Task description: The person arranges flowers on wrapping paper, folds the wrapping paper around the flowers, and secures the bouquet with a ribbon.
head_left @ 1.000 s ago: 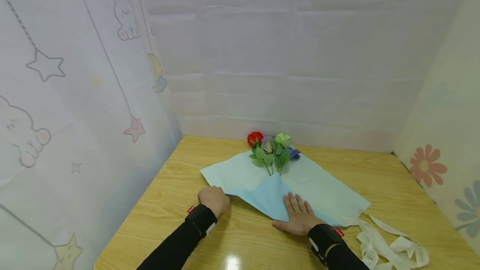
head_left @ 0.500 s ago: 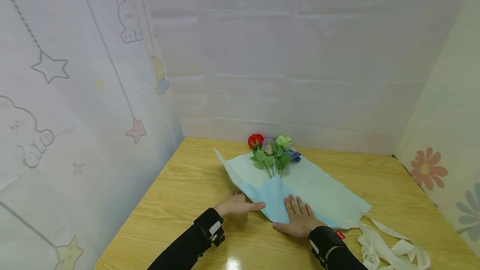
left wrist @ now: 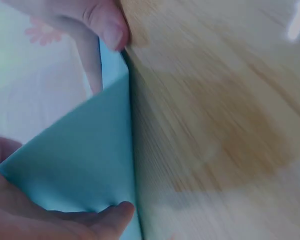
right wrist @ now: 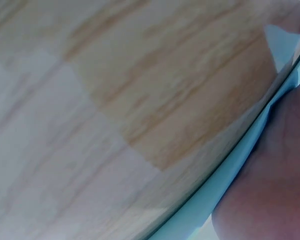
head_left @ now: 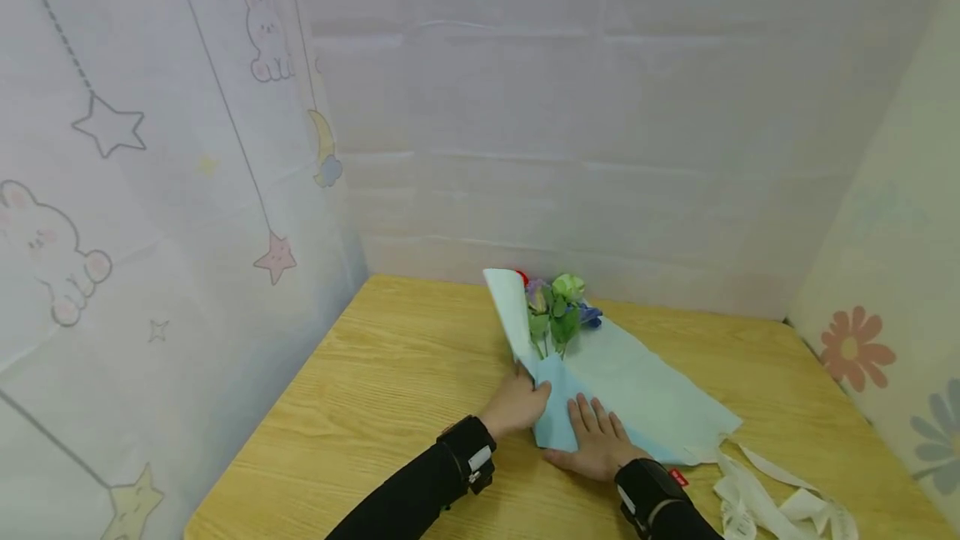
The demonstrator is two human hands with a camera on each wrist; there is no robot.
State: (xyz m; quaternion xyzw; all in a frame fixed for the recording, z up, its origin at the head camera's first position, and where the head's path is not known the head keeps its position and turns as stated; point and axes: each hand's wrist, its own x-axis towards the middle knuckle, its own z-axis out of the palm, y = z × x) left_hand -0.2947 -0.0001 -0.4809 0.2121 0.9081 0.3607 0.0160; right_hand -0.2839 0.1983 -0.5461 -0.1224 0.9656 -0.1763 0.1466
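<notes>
A sheet of pale blue-green wrapping paper (head_left: 645, 390) lies on the table beneath a small bunch of flowers (head_left: 562, 319). Its left side is lifted and curled up over the stems, covering most of the red bloom; purple, pale green and blue blooms show. My left hand (head_left: 516, 403) grips this raised side near the bottom fold, and in the left wrist view its thumb (left wrist: 117, 217) lies along the paper. Flat on the folded blue bottom flap, my right hand (head_left: 600, 447) presses with straight fingers. The right wrist view shows its palm against the paper's edge.
A loose heap of white printed ribbon (head_left: 780, 502) lies at the right, touching the paper's right corner. The wooden table (head_left: 390, 340) ends at a pale cloth backdrop (head_left: 480, 148) behind the flowers, with decorated walls on both sides.
My left hand has taken the paper's left side and moved right, folding it up and over toward the flowers. The right hand keeps its place on the bottom flap.
</notes>
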